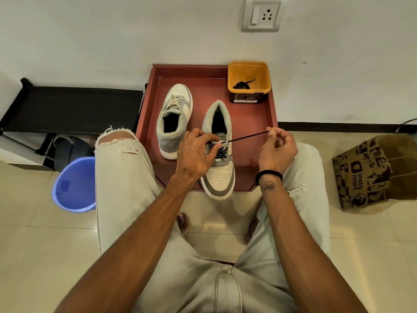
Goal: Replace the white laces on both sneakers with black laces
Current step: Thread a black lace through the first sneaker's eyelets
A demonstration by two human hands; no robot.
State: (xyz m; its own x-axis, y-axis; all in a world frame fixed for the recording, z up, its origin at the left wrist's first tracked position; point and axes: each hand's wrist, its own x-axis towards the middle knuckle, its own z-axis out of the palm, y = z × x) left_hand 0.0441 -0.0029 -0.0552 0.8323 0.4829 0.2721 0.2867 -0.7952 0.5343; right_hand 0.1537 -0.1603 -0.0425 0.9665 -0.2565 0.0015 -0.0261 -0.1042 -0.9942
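Two white-and-grey sneakers lie on a red tray [268, 123]. The left sneaker [174, 119] has white laces, toe pointing away. The right sneaker [220, 154] points its toe toward me and has a black lace [247, 136] crossed through its lower eyelets. My left hand [196, 154] rests on this sneaker's lacing area, fingers at the tongue. My right hand [276, 147] pinches the black lace's end and holds it taut to the right. A second black lace [242, 85] lies in a yellow tub [248, 73] at the tray's back right corner.
A blue bucket [74, 184] stands on the tiled floor left of my knee. A black rack [72, 107] stands along the wall at left. A brown paper bag [372, 172] sits at right. A wall socket [262, 14] is above.
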